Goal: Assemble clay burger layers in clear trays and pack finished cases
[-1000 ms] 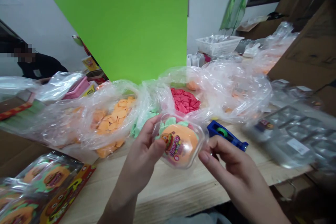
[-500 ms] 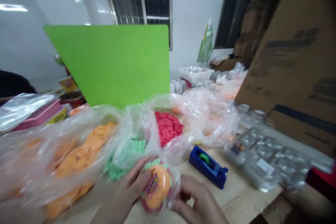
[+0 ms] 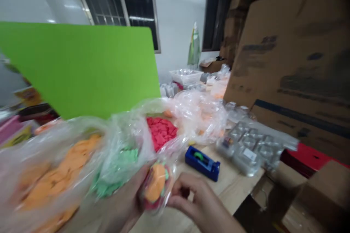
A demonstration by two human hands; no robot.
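Inspecting the table (image 3: 229, 194), we found a clear case (image 3: 157, 191) held between two hands.
We saw the case tilted above the tabletop, an orange piece (image 3: 156, 180) inside, nearer than the green pieces (image 3: 109, 182) and red pieces (image 3: 161, 133). The left hand (image 3: 128, 201) was clamped on its left side, most fingers hidden; the right hand's (image 3: 191, 197) thumb and forefinger were closed on its right edge. We noted a blue tape dispenser (image 3: 202, 164) near the right hand.

I make out a glossy, clear plastic pack (image 3: 155, 189), smooth plastic tape dispenser (image 3: 207, 168), matt cardboard box (image 3: 273, 76) and wood-grained surface (image 3: 232, 184).
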